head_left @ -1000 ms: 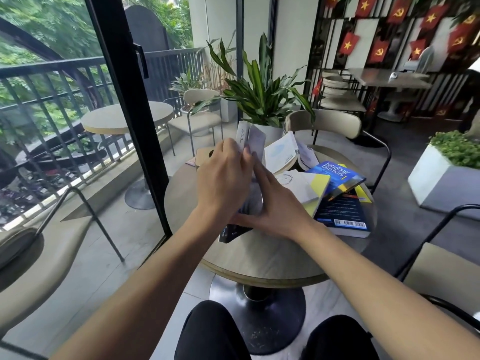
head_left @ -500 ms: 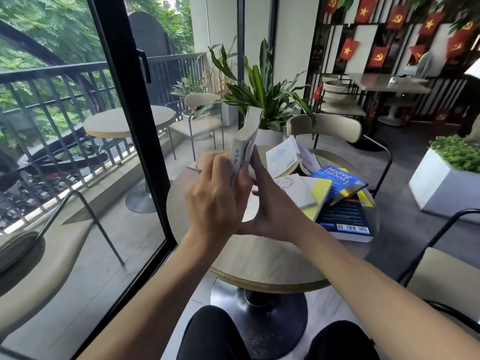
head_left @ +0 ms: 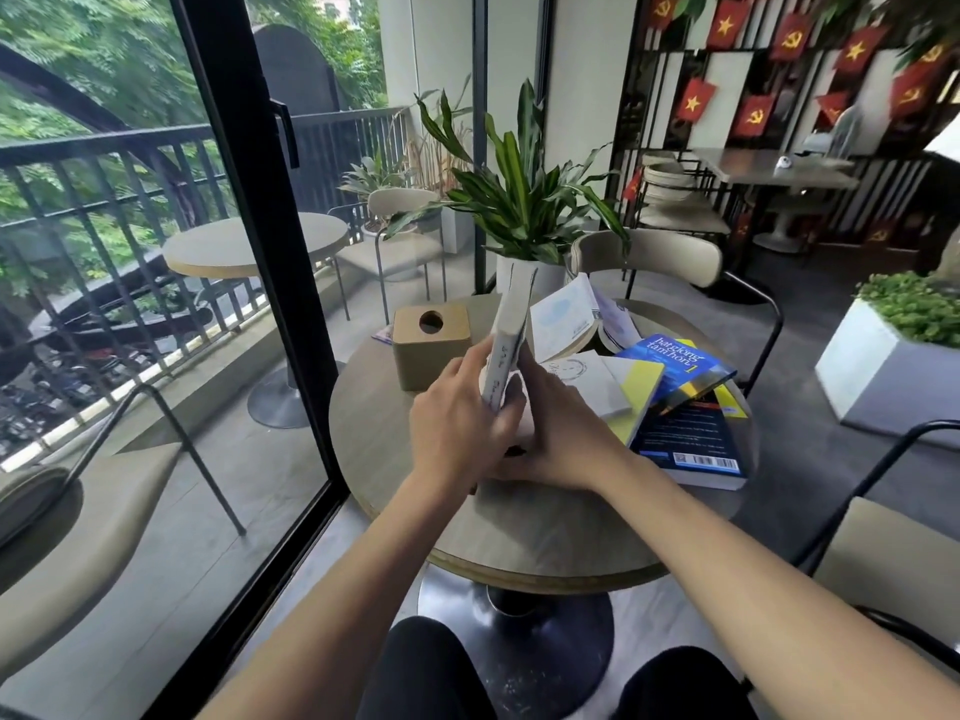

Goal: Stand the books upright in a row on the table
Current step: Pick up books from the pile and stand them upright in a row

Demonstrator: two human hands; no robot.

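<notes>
A pale book [head_left: 511, 324] stands nearly upright on the round table [head_left: 524, 532], leaning slightly right, spine toward me. My left hand [head_left: 457, 423] grips its lower left side and my right hand [head_left: 561, 428] presses flat against its right side. Right of it lies a heap of books: a white and yellow one [head_left: 618, 387], a blue one [head_left: 675, 366] on top of a dark blue one [head_left: 691, 444] with a barcode, and an open white book [head_left: 566, 319] propped behind.
A tan wooden box [head_left: 428, 345] with a round hole stands on the table just left of the upright book. A potted plant [head_left: 524, 200] and a beige chair [head_left: 649, 257] are behind the table. A glass door frame [head_left: 260, 252] runs along the left.
The pale book has been raised from a low tilt to nearly upright between both hands. The hands have dropped lower on it, and the wooden box is now uncovered.
</notes>
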